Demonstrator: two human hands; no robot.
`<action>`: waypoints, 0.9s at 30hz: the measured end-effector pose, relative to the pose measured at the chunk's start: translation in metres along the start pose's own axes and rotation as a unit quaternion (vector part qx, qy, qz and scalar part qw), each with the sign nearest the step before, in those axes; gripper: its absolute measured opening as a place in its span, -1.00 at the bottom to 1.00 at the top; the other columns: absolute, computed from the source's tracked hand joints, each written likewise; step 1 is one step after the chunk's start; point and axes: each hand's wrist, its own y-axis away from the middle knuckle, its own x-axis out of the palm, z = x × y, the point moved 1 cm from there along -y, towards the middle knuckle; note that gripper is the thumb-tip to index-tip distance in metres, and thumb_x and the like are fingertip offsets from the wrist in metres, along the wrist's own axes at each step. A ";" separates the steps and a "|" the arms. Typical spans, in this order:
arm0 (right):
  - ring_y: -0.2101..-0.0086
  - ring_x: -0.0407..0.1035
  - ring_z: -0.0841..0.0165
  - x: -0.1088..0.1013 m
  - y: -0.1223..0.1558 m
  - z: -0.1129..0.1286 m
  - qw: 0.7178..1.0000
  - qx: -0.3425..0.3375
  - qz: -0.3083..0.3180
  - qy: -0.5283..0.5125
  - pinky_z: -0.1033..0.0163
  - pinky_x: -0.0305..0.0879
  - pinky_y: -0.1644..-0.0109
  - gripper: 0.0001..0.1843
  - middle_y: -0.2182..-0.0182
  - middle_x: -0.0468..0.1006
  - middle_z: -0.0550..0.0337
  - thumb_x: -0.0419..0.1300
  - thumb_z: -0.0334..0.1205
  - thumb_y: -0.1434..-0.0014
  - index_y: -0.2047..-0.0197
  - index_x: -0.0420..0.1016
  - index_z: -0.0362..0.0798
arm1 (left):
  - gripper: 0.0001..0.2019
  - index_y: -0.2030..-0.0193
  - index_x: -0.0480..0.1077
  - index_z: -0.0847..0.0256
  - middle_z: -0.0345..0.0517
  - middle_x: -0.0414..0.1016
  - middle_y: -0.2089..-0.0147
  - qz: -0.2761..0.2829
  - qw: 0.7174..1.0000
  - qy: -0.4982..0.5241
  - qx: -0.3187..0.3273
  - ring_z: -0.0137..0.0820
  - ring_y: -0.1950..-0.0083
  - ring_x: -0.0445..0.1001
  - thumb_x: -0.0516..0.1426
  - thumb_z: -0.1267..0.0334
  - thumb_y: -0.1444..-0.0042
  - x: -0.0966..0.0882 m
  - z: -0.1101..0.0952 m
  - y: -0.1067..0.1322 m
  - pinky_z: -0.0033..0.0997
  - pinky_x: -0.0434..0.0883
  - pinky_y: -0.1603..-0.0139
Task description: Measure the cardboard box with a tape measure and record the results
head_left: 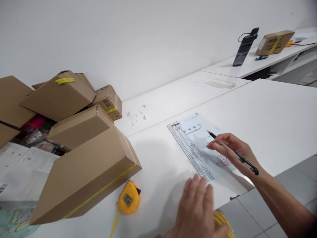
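A pen (232, 152) with a clear barrel and black ends rests in my right hand (234, 150), its tip pointing up and left over a printed report (195, 142). The report lies on the white table, its cover reading "Testing Report" with a red round stamp near its lower right. My left hand (196, 206) is flat with fingers stretched out, close to the report's lower left edge; whether it touches the paper I cannot tell. A yellow tape measure (129, 198) lies to the left of that hand, with a strip of its tape drawn out.
Cardboard boxes (94, 172) with yellow tape are piled at the left, beside papers (24, 168) and plastic-wrapped items. On a shelf at the back right stand a dark bottle (244, 49) and a small taped box (274, 43). The table's front edge runs along the lower right.
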 end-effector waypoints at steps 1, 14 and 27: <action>0.30 0.55 0.17 0.006 0.001 -0.002 1.000 -0.004 -0.012 0.017 0.11 0.46 0.27 -0.67 0.35 0.66 0.13 0.28 0.17 -0.26 0.28 0.48 0.09 | -0.26 -0.41 0.20 0.45 0.23 0.30 -0.46 0.041 0.999 -0.005 0.011 -0.01 -0.54 0.11 0.10 -0.12 -0.31 0.010 -0.011 -0.015 -0.04 0.34 -0.44; 0.42 0.35 0.35 0.026 -0.006 -0.014 0.995 0.057 0.082 -0.017 0.22 0.34 0.38 -0.58 0.41 0.48 0.22 0.31 0.22 -0.22 0.31 0.46 0.01 | -0.17 -0.43 0.18 0.53 0.35 0.23 -0.48 0.091 0.987 -0.127 0.043 0.19 -0.53 0.09 -0.03 -0.23 -0.33 0.040 -0.005 -0.048 0.10 0.10 -0.54; 0.51 0.18 0.41 0.032 0.000 -0.021 0.996 0.038 0.060 0.060 0.27 0.17 0.48 -0.69 0.46 0.39 0.29 0.22 0.09 -0.32 0.27 0.41 0.03 | -0.28 -0.38 0.24 0.55 0.34 0.35 -0.39 0.106 0.979 -0.170 0.038 0.18 -0.48 0.20 0.01 -0.10 -0.35 0.039 -0.011 -0.053 0.07 0.08 -0.52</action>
